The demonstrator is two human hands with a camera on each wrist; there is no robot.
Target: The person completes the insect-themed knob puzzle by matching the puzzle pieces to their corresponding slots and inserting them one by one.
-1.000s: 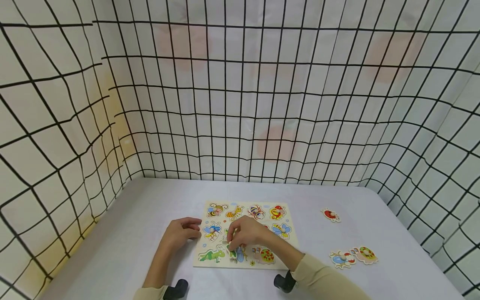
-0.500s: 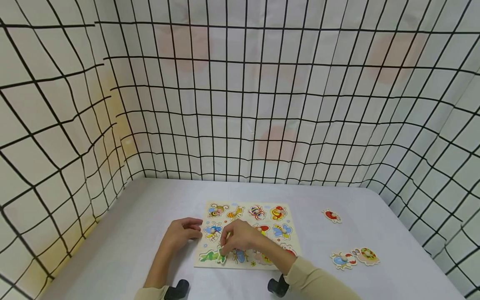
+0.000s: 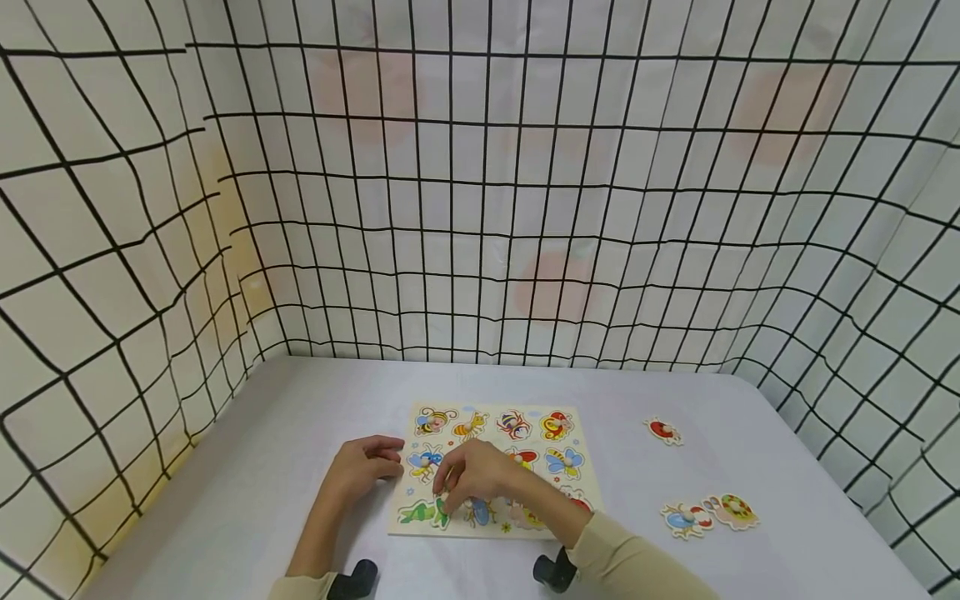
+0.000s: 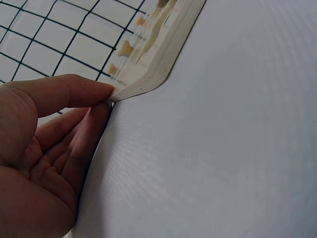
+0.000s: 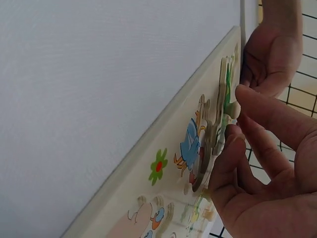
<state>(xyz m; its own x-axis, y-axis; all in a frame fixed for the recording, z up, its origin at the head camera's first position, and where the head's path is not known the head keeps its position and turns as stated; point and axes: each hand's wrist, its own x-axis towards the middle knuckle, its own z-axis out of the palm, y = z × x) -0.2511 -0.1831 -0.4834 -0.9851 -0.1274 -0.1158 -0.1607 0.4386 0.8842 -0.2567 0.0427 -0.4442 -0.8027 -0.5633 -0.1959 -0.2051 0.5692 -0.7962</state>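
A wooden peg puzzle board (image 3: 396,500) with insect pictures lies on the white table. At its lower left, my right hand (image 3: 476,473) pinches the knob of a green grasshopper puzzle piece (image 3: 439,512). In the right wrist view, thumb and finger close on the pale knob (image 5: 232,109), and the piece lies tilted over the green printed shape. My left hand (image 3: 360,468) rests on the table with relaxed fingers, their tips against the board's left edge. The left wrist view shows those fingertips (image 4: 106,90) right at the board's corner (image 4: 143,84). The right forearm covers part of the board.
Right of the board, a red beetle piece (image 3: 663,432) lies alone. Nearer, a blue-winged insect piece (image 3: 686,520) and a snail-like piece (image 3: 732,512) lie side by side. A white wall with black grid lines (image 3: 480,208) encloses the table's back and sides.
My right hand has moved left with the grasshopper piece, from beside the lower blue insect to over the green shape at the lower left. My left hand has stayed put.
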